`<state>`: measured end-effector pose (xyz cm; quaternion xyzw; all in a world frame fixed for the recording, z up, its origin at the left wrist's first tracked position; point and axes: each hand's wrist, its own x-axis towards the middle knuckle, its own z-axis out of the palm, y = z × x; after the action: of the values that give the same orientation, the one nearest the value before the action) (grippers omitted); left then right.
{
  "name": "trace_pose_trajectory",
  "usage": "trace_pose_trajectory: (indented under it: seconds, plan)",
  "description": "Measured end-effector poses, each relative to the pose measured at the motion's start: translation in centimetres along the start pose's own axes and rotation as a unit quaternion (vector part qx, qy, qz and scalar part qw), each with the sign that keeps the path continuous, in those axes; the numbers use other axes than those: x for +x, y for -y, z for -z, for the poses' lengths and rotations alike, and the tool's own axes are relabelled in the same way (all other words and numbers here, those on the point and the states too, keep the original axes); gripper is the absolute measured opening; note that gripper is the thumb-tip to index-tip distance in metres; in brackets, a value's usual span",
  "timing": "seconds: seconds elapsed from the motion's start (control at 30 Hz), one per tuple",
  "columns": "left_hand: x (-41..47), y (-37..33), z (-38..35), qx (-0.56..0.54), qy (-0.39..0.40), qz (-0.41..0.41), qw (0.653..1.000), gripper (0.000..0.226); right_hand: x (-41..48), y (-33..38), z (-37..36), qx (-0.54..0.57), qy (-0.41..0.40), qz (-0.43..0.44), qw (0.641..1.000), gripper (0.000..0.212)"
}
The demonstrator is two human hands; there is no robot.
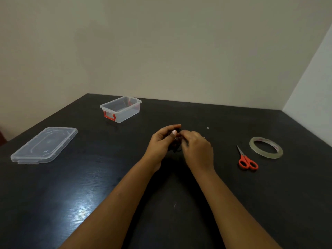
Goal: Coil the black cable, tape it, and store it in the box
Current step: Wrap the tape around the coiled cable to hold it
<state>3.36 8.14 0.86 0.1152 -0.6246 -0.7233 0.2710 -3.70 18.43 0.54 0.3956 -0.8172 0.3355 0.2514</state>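
Pinching cable (174, 148): left grip (162, 143), right grip (197, 148)

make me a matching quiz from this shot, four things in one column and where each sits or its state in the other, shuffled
Things
1. box
2. lid
3. scissors
4. black cable

Places or states
a. held between the left hand and the right hand
b. lying flat at the far left, off its container
c. blades closed, just left of the tape roll
d. lidless, farthest from the person

Pairs: 1-d, 2-b, 3-c, 4-a
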Motion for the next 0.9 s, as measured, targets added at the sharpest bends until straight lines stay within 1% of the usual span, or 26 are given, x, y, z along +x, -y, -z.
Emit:
trace_pose_trajectory:
  seconds: [0.1, 0.23, 0.4, 0.47, 0.57, 0.67, 0.77, 0.9]
  plan:
    - [0.0, 0.1, -0.2, -0.001, -0.008, 0.009, 1.0, 0.027, -0.1, 0.0, -0.1, 0.002, -0.006, -0.002, 1.0, 0.017]
    - [-0.1, 0.2, -0.6, -0.004, 0.002, 0.023, 1.0, 0.026, 0.0, -0.2, 0.0, -0.001, -0.015, -0.014, 1.0, 0.007]
    - [-0.2, 0.3, -0.8, 0.015, -0.011, 0.019, 1.0, 0.025, -0.1, -0.1, 0.3, -0.041, -0.017, 0.004, 0.999, 0.009]
    - [-0.1, 0.2, -0.8, 0.037, -0.028, 0.016, 0.999, 0.023, -0.1, 0.0, 0.3, -0.052, -0.014, 0.011, 0.999, 0.012]
    - [0.0, 0.5, -1.0, 0.042, -0.067, 0.014, 0.997, 0.008, -0.2, 0.1, 0.3, -0.061, -0.016, 0.009, 0.998, 0.013]
    - [0.3, 1.1, -0.9, 0.056, -0.111, 0.022, 0.992, 0.004, -0.2, 0.2, 0.1, -0.062, -0.017, 0.016, 0.998, 0.015]
    - [0.6, 1.7, -0.7, 0.061, -0.148, 0.046, 0.986, 0.009, -0.3, 0.2, -0.1, -0.058, -0.018, 0.031, 0.998, 0.015]
    - [0.7, 1.7, -0.7, 0.044, -0.175, 0.097, 0.979, 0.02, -0.4, 0.0, -0.4, -0.053, -0.019, 0.032, 0.998, 0.014]
